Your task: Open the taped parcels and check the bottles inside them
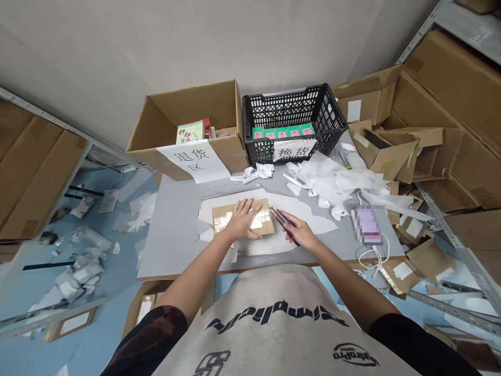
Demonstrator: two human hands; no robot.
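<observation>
- Left hand (243, 218) first: we've got it spread flat, palm down and fingers wide, on top of the small brown cardboard parcel (221, 219) with shiny clear tape across it. It grips nothing, it just lies pressed on the lid. Our right hand (301, 234) is closed around the handle of the red-and-black utility knife (280, 217).

- ok, and where does the parcel sit for us?

- Pretty much dead centre in front of our chest, near the front edge of the grey tabletop (172, 230), on the white patch where the surface has peeled. Its long axis runs left to right across us, tilted a touch so the right end lies a bit further away.

- so which hand is nearer?

- Left, obviously, since it's on the thing. The right hand sits just off the parcel's right short end. The knife points away from us and leftward, with its tip right at that end, up by the far corner. We can't tell whether the tip touches the cardboard, or whether any blade is out.

- anything crowding that spot?

- Not close, no. The black plastic lattice crate (291, 112) and the open cardboard box with a white paper label (188, 112) stand along the far edge, well apart from our hands. The crumpled white wrapping scraps (340, 180) pile up further right.
</observation>
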